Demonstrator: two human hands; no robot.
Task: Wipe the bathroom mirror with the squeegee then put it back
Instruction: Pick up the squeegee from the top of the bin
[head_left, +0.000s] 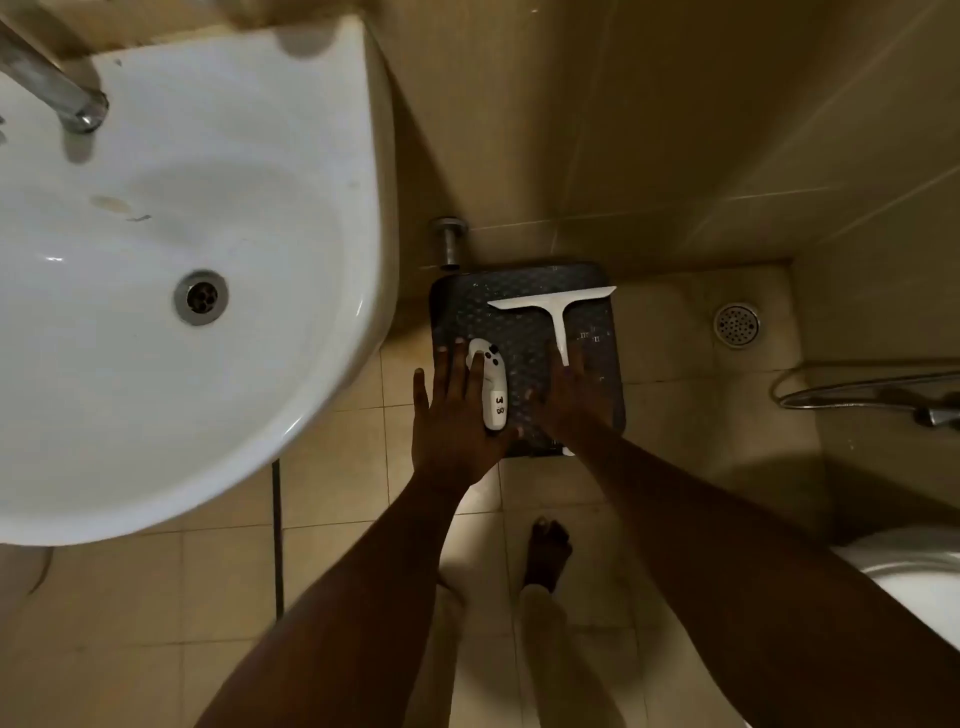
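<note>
A white squeegee (558, 312) lies flat on a dark textured mat (597, 374) on the floor, its blade toward the wall and its handle pointing at me. My right hand (569, 400) hovers palm down over the mat with fingers spread, fingertips at the end of the squeegee's handle and not gripping it. My left hand (452, 421) is stretched out beside it at the mat's left edge, with a white controller (491, 387) tucked between its thumb and forefinger. No mirror is in view.
A white washbasin (322, 260) with a metal tap (57, 88) overhangs the floor on the left. Behind the mat are a wall pipe stub (449, 244) and tiled wall; a floor drain (736, 325) lies right. A shower hose (857, 395), a white toilet rim (914, 582) and my bare foot (545, 551) are nearby.
</note>
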